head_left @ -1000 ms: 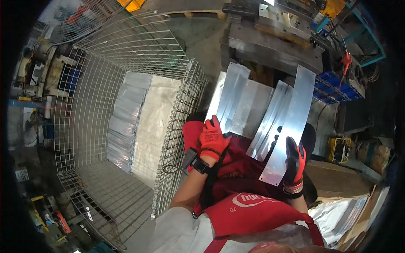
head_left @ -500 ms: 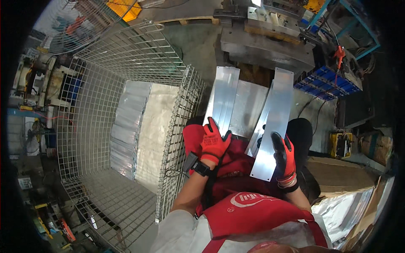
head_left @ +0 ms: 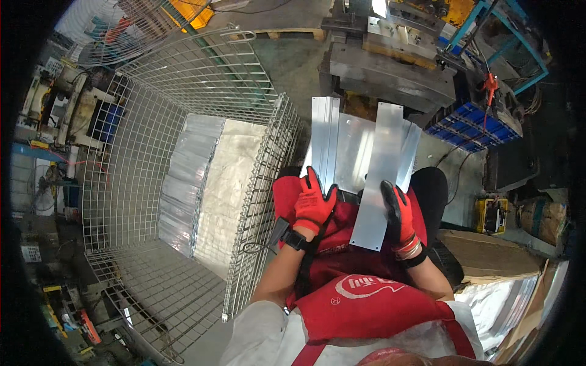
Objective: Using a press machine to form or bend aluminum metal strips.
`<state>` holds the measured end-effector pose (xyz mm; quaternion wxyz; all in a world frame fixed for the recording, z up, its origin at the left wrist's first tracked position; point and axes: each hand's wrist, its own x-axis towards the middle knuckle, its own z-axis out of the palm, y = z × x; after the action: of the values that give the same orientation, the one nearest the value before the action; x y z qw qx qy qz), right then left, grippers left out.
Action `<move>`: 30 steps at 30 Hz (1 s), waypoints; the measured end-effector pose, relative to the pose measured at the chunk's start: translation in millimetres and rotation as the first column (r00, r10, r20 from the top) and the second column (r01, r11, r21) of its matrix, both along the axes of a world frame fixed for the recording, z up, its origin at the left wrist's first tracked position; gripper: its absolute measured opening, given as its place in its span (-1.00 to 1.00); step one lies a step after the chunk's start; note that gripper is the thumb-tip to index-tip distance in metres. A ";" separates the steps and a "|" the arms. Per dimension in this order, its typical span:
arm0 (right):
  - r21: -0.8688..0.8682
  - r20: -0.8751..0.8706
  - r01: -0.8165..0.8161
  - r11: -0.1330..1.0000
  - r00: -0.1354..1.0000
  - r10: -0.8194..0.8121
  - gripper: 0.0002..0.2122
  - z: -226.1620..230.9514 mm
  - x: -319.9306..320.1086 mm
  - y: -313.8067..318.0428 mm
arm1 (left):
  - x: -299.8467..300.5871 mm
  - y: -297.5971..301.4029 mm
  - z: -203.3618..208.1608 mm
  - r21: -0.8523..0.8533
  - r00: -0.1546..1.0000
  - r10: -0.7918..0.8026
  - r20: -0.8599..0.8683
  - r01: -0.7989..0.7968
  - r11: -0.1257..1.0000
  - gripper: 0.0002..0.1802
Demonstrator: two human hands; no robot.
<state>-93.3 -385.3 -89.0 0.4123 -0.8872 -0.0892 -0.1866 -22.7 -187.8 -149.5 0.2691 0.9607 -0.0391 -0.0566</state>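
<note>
My right hand (head_left: 400, 213), in a red glove with black fingers, grips the right edge of a long flat metal strip (head_left: 379, 158). The strip has small holes at its corners and is tilted over my lap. My left hand (head_left: 314, 202), gloved alike, holds the near end of a ridged metal strip (head_left: 325, 137) between forefinger and thumb; its other fingers are hidden. Between the two strips lies a wide shiny metal surface (head_left: 354, 152). Another metal strip (head_left: 409, 152) shows behind the flat one, at its right.
A large wire basket (head_left: 244, 232) stands at my left, with silvery strips (head_left: 190, 183) and a pale sheet (head_left: 229, 189) inside. Ahead is a heavy machine block (head_left: 390, 70). At the right are a blue crate (head_left: 476, 125), a yellow box (head_left: 491, 215) and an open carton (head_left: 488, 253).
The flat strip and my right hand have moved left, toward the ridged strip. The ridged strip has turned more upright in view, while my left hand stays at its near end.
</note>
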 end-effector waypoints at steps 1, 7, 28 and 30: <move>-0.017 0.014 -0.005 1.000 1.000 0.006 -0.59 -1.1 2.0 2.0 | -0.7 1.7 4.7 0.011 1.000 0.007 0.004 -0.007 1.000 -0.13; 0.139 -0.109 -0.046 0.989 0.992 0.062 -0.47 -8.9 15.8 20.0 | -6.1 10.7 69.8 -0.284 0.980 -0.152 0.132 0.184 0.941 -0.13; 0.633 -0.495 0.315 0.707 0.867 0.057 -0.71 -25.8 47.9 10.0 | 1.5 -9.5 41.2 0.180 0.984 -0.147 0.103 0.127 0.975 0.14; 0.644 -0.510 0.311 0.698 0.856 0.088 -0.71 -23.3 49.9 10.9 | 7.1 -18.4 29.6 0.304 0.992 -0.102 -0.078 0.121 0.945 0.21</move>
<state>-43.4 -374.4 -112.2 0.7159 -0.6805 0.1562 0.0064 -15.5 -206.2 -119.9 0.1135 0.9849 -0.0758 -0.1064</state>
